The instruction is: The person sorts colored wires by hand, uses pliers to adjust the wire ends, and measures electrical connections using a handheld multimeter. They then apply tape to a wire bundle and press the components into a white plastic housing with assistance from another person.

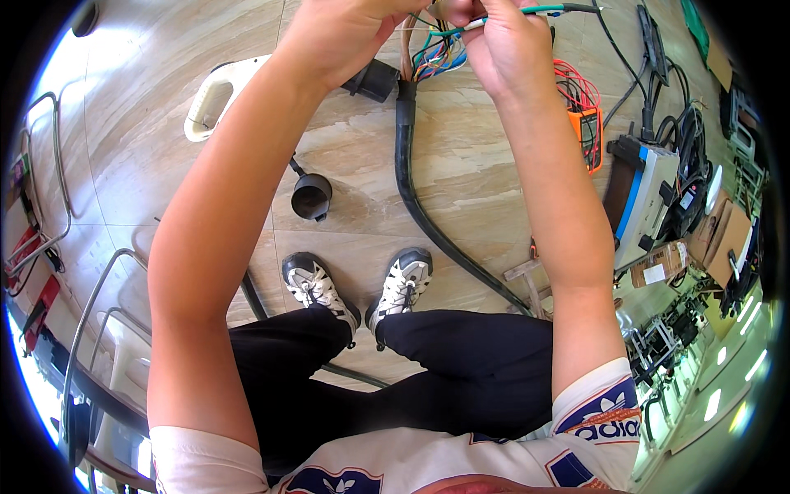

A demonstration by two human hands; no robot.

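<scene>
Green wire [543, 9], one length, at the upper edge of my remote view, gripped in the closed fingers of the right hand [512, 48]. Left hand [350, 37] curled nearby; its fingertips run toward the edge, and I cannot tell what they grip. Below them spreads a tiled floor [354, 140], beige with brown veining, bearing one thick black cable [411, 169] whose upper end splays into several coloured wires [436, 58]. Also on the floor I count one black cylindrical connector [376, 81], one round black cup [311, 196], one white handled piece [196, 115], one orange meter [587, 136] near red leads [586, 90], and two shoes [405, 281]. Farther right I see one grey-and-blue case [648, 198] beside cardboard [656, 267]; several light strips [713, 404] glow at lower right.
</scene>
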